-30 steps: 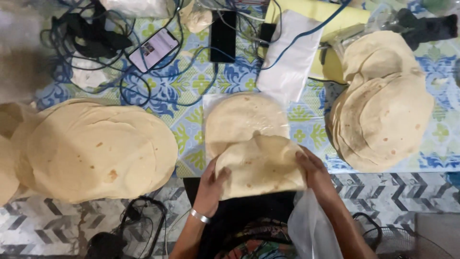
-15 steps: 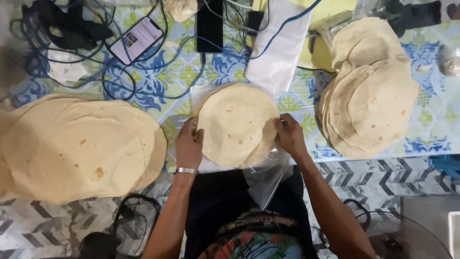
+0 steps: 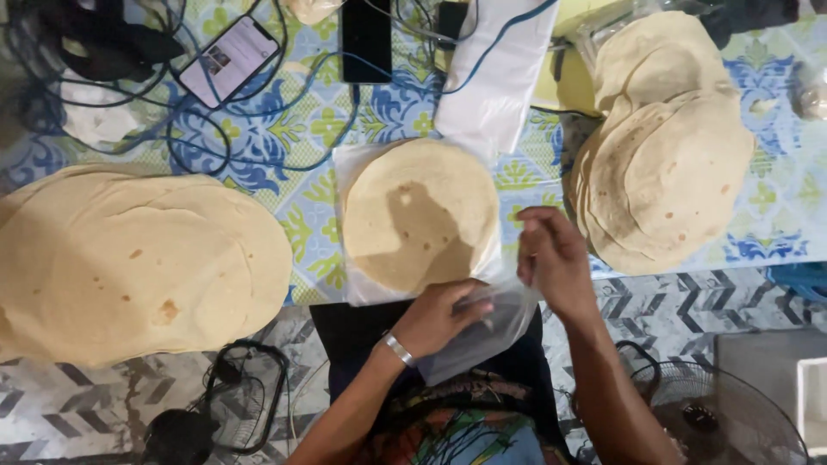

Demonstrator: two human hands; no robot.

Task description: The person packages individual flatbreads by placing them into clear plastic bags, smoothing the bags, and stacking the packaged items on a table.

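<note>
a counter (image 3: 301,215) covered with a blue and green patterned cloth fills the far part of the view. on its left lies a broad stack of flatbreads (image 3: 129,258), and on the right a second, smaller pile of flatbreads (image 3: 663,164) spreads toward the far edge. between them, near the counter's near edge, one round flatbread (image 3: 419,215) lies flat on a clear plastic sheet (image 3: 349,172), well apart from both stacks. at the far side are a folded white cloth (image 3: 500,77), a tangle of blue cables (image 3: 233,129), a lit phone (image 3: 228,62) and a dark phone (image 3: 366,39). on the floor sit a black fan (image 3: 215,405) at near left and another fan (image 3: 724,422) at near right. the left hand (image 3: 439,314), with a bracelet (image 3: 398,350) at the wrist, has its fingers closed on a clear plastic bag (image 3: 482,331) that hangs just below the flatbread's near edge. the right hand (image 3: 556,258) is just right of the flatbread with its fingers curled narrow at the bag's upper edge; whether they pinch the plastic cannot be told.
</note>
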